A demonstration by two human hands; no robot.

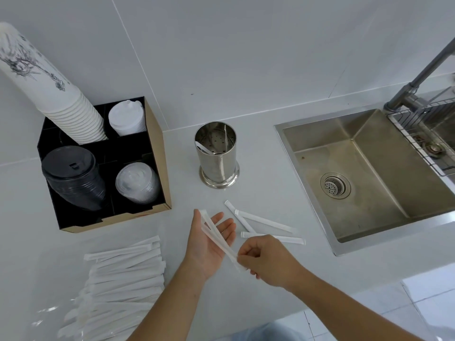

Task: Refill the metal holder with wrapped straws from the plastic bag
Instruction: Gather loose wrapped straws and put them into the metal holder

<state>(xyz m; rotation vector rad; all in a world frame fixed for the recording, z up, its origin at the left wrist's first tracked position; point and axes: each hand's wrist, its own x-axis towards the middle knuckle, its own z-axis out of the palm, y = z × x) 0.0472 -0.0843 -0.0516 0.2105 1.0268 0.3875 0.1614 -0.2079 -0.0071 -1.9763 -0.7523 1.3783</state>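
The shiny metal holder (218,156) stands upright on the counter, with one or two wrapped straws inside. My left hand (209,239) lies palm up in front of it, fingers apart, with a few wrapped straws (213,234) resting across the palm. My right hand (267,260) pinches the near ends of those straws. Three loose wrapped straws (264,221) lie on the counter just right of my left hand. A large pile of wrapped straws (118,286) spills from a clear plastic bag (49,313) at the lower left.
A cardboard organiser (157,153) at the left holds stacked paper cups (44,87) and lids. A steel sink (369,173) with a faucet (418,77) and a wire rack (423,134) sits at the right. The counter edge runs along the lower right.
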